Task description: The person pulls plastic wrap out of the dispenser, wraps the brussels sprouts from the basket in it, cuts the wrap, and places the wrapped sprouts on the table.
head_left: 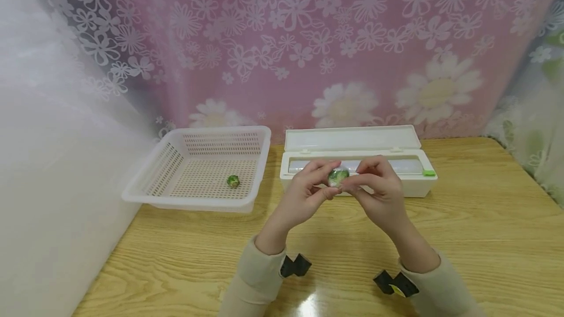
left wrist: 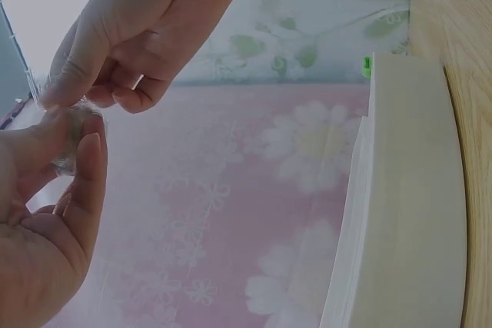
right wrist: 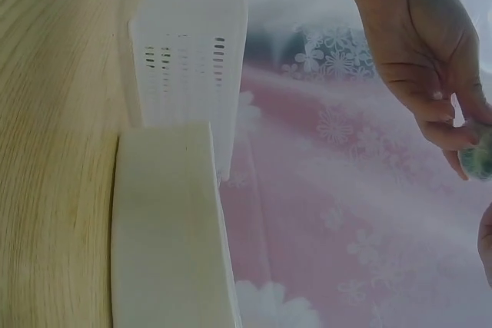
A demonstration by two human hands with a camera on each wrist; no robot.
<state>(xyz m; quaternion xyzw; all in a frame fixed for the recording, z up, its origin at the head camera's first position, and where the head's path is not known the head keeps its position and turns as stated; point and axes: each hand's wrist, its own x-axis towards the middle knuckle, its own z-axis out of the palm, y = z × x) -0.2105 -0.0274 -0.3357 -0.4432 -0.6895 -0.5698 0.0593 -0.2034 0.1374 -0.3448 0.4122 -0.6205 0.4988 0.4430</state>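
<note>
— Up in the air, just in front of the open white box [head_left: 414, 189], the left hand [head_left: 304, 190] grips a green sprout [head_left: 338, 177] between fingers and thumb!
— And the right hand [head_left: 381, 192]?
— Fingers bent, pinching clear film [head_left: 339, 169] at the sprout's edge!
— Elsewhere?
— A film roll [head_left: 403, 166] lies inside the box, and leftward a second sprout [head_left: 233, 181] sits in the white basket [head_left: 189, 202]!

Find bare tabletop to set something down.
The light wooden table is bare right of the open white plastic box and, at front left, between the white perforated plastic basket and beige left sleeve. Crowded: narrow gap between basket and box, and around the box's front, where left hand and right hand hold a green vegetable.
</note>
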